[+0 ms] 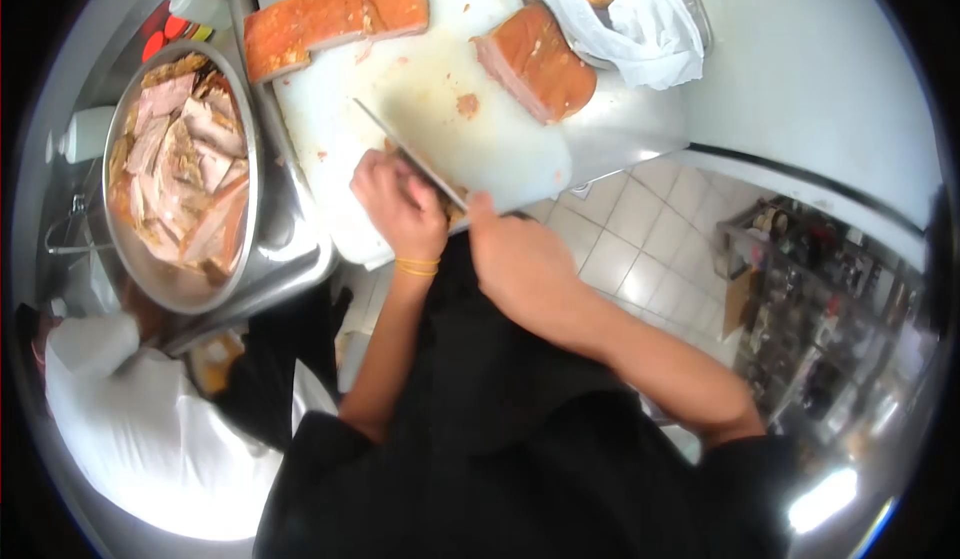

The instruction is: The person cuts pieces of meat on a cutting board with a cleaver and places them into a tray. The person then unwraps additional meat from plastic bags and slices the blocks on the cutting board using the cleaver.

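My right hand is closed around the handle of a knife, its blade slanting up and left over the white cutting board. Just left of the blade, my left hand has its fingers curled at the near edge of the board, over a piece of meat mostly hidden by the blade and fingers. Yellow bands circle the left wrist. Browned slabs of roast pork lie in a row at the far left of the board. Another pork slab rests at its right side.
An oval metal pan filled with cut meat stands to the left. A white plastic bag partly covers a tray at the back right. Bottles line the left edge. A person in white is close on the left. Tiled floor shows below.
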The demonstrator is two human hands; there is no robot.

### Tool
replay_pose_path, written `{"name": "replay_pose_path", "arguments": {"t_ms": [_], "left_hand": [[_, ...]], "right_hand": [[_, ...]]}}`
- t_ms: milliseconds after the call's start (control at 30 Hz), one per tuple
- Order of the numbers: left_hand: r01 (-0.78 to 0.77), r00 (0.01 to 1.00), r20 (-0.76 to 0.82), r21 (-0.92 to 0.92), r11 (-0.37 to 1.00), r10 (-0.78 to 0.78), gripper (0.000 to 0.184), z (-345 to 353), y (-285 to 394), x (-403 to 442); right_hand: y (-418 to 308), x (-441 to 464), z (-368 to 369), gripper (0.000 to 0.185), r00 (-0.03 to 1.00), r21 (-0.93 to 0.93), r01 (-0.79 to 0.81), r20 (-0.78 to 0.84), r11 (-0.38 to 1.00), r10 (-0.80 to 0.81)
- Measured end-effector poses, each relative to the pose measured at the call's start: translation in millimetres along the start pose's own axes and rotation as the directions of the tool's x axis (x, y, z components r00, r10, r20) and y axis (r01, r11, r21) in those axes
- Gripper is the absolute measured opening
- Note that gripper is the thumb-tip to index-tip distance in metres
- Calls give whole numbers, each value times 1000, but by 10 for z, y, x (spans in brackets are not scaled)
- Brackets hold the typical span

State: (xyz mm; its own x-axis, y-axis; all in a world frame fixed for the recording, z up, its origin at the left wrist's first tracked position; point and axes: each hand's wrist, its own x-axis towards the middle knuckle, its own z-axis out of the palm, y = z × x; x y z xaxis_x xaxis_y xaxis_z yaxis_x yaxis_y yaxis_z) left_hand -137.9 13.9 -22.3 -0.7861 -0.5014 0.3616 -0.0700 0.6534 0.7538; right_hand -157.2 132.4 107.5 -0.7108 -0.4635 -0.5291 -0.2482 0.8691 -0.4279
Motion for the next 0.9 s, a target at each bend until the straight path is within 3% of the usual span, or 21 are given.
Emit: {"name": "replay_pose_path", "arguments": {"t_ms": [100,133,267,333,533,900], "left_hand": [[19,1000,13,-9,1000,-19,17,-12,-19,-27],[17,1000,23,-13,1000,-17,18,-17,-29,-36],[33,998,50,-30,999,-32,19,-16,-58,-37],[58,997,61,-40,997,-56,20,-30,-46,-52],[53,998,44,-52,997,-51,19,-5,-75,-62],[12,1000,4,-43,999,-12,16,18,-61,-43]], "right_hand": [[88,-207,-38,14,997,-54,20,79,998,-15],[115,-216,41,15,996,-84,93,11,992,-92],[147,-76,217,14,994,-146,106,20,984,-104],[144,-51,231,31,996,-124,71,54,990,-65],[-45,344,127,15,999,26,49,-19,998,-49],[38,518,314,20,987,24,105,-128,994,-101]]}}
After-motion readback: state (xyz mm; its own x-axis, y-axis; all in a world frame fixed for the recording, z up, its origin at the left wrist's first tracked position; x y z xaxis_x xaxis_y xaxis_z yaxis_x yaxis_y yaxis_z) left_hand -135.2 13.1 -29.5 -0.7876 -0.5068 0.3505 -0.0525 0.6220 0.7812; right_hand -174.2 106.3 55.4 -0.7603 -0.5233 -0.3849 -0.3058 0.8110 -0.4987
